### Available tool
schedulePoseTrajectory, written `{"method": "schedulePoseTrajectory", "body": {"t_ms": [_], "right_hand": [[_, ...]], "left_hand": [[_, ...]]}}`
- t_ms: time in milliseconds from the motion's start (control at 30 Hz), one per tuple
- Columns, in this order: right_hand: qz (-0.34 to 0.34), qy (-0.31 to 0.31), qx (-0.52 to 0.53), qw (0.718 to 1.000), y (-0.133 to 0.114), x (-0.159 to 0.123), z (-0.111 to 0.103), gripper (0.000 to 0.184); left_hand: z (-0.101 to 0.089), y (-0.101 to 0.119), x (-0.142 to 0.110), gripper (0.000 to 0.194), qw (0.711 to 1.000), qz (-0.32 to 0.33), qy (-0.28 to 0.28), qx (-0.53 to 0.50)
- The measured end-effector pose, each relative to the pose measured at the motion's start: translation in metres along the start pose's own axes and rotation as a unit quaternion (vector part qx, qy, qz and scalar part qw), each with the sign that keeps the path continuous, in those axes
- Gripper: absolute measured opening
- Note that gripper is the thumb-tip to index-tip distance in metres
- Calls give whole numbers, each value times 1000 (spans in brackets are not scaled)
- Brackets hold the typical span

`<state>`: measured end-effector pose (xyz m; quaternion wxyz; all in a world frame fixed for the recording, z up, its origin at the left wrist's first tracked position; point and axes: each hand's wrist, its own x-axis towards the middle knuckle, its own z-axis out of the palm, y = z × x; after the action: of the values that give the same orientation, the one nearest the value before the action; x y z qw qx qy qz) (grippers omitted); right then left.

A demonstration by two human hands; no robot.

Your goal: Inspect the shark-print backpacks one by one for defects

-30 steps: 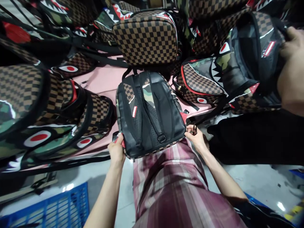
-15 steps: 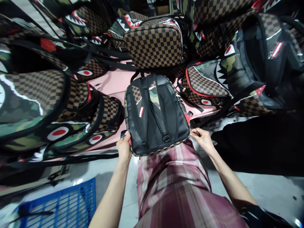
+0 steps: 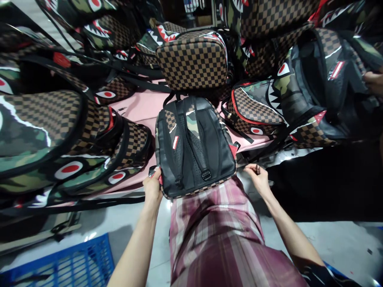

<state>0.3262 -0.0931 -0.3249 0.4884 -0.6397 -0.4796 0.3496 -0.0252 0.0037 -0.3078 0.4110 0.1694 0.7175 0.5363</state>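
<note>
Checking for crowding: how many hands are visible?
3: left hand on the black backpack, right hand beside its lower corner, another person's hand at the picture's right edge; others may be hidden.

Left hand [image 3: 153, 187] grips, right hand [image 3: 259, 180] pinches, forearms [image 3: 137, 243] apart.

This looked like a workshop, with many bags [image 3: 191, 63] of one design crowded together: brown check, camouflage, red eyes and jagged white teeth came up again and again. They lay and stood about a pink table [image 3: 134, 104], some piled against others, far more than a home would hold. A second person's hand [image 3: 374, 81] showed at the right edge, beside another of the bags, so the space was shared. Below, a blue crate [image 3: 103, 251] sat on a bare, shiny grey floor [image 3: 160, 247], with small dark scraps [image 3: 370, 251].
</note>
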Motion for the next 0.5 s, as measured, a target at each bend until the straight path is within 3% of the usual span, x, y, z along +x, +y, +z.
{"method": "schedulePoseTrajectory", "body": {"t_ms": [233, 367, 500], "right_hand": [[-58, -31, 33, 997, -8, -3, 15, 19], [-39, -16, 4, 999, 1, -18, 18, 20], [-29, 107, 12, 994, 9, -19, 24, 24]], "left_hand": [[4, 4, -5, 24, 1000, -8, -8, -2], [5, 1, -7, 28, 1000, -9, -18, -20], [4, -2, 3, 30, 999, 11, -34, -40]]}}
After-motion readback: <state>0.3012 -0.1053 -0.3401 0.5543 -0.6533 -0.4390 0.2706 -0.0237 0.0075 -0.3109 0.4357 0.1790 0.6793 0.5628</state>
